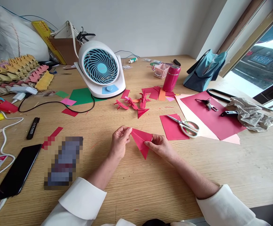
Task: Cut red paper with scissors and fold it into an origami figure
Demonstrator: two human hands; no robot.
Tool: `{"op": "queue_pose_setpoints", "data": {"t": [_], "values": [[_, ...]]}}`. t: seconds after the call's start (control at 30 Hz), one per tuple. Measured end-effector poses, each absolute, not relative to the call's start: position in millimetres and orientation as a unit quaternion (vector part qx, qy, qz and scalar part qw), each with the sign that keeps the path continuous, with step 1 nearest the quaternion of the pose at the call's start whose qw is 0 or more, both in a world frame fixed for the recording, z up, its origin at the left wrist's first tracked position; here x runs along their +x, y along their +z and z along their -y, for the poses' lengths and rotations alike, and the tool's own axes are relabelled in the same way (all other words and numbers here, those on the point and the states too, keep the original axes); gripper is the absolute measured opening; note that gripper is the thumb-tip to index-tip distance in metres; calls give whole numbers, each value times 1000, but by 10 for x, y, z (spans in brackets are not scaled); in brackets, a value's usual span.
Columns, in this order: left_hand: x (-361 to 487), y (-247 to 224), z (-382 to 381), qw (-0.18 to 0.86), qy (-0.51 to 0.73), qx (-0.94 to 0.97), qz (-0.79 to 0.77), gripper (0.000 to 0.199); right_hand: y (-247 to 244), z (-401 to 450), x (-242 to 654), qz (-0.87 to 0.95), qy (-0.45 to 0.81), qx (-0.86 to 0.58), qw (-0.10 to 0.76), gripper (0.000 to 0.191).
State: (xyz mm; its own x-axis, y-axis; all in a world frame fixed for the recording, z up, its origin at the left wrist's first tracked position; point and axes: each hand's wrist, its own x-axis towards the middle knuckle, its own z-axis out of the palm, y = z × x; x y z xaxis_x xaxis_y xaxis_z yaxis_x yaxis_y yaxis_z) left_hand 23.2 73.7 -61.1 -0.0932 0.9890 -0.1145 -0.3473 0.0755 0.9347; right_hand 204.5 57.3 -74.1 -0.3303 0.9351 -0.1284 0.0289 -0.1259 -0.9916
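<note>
A folded red paper [141, 142], roughly a triangle with one point down, is held up between both hands over the middle of the table. My left hand [121, 141] pinches its upper left corner. At its right corner, my right hand [161, 146] grips the edge between thumb and fingers. Several small folded red paper figures [133, 103] lie on the table beyond the hands. White-handled scissors [185, 125] rest on red paper sheets [171, 127] to the right.
Behind the hands stands a white fan [101, 69], with a pink bottle [171, 78] farther right. A large red sheet [211, 117] holds keys at the right. On the left lie a black phone [17, 172] and a marker [33, 128].
</note>
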Motion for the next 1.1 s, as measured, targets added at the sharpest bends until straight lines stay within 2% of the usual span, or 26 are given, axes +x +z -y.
{"op": "queue_pose_setpoints", "data": {"t": [0.13, 0.33, 0.53, 0.63, 0.7, 0.83, 0.93, 1.1], "values": [[220, -599, -752, 589, 581, 326, -458, 32, -796, -582, 2054, 562, 592, -438, 377, 36], [301, -650, -680, 652, 464, 375, -468, 37, -759, -575, 2026, 499, 600, -440, 444, 40], [283, -666, -682, 649, 451, 382, -479, 39, -709, -576, 2047, 512, 579, -454, 443, 40], [264, -657, -687, 657, 442, 375, -483, 39, -739, -605, 2084, 517, 526, -453, 501, 26], [261, -638, -685, 662, 429, 377, -484, 39, -769, -628, 2120, 559, 467, -448, 518, 25], [266, -592, -676, 669, 424, 384, -475, 43, -784, -650, 2185, 691, 324, -423, 489, 34], [269, -586, -667, 676, 430, 398, -448, 43, -748, -640, 2192, 742, 248, -405, 474, 31], [274, -600, -638, 678, 399, 442, -430, 30, -687, -590, 2175, 764, 231, -373, 474, 17]]}}
